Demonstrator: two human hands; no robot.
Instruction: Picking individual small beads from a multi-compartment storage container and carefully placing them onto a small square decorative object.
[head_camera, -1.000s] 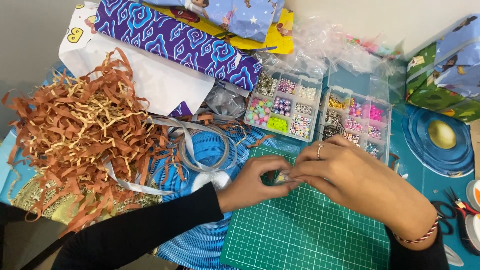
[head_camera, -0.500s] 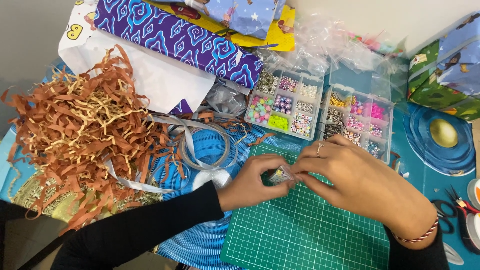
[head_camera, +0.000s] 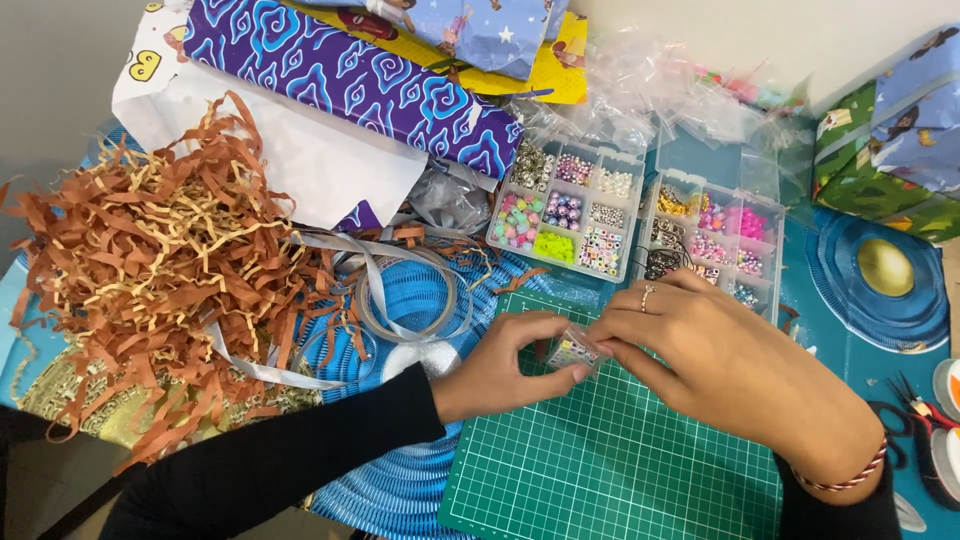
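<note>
- Left hand (head_camera: 500, 365) and right hand (head_camera: 720, 365): fingers of both pinch 1 small clear bead bag (head_camera: 573, 350).
- Bag held just above green cutting mat (head_camera: 620, 470), near 2 bead boxes (head_camera: 570, 205).

The small clear plastic bag of beads (head_camera: 573, 351) is half hidden by fingers, and its beads are too tiny to tell apart. The right hand (head_camera: 720, 365) covers part of the clear plastic bead box (head_camera: 712, 240). The green cutting mat (head_camera: 610, 470) and the red-handled scissors (head_camera: 925, 405) run off the edge.
</note>
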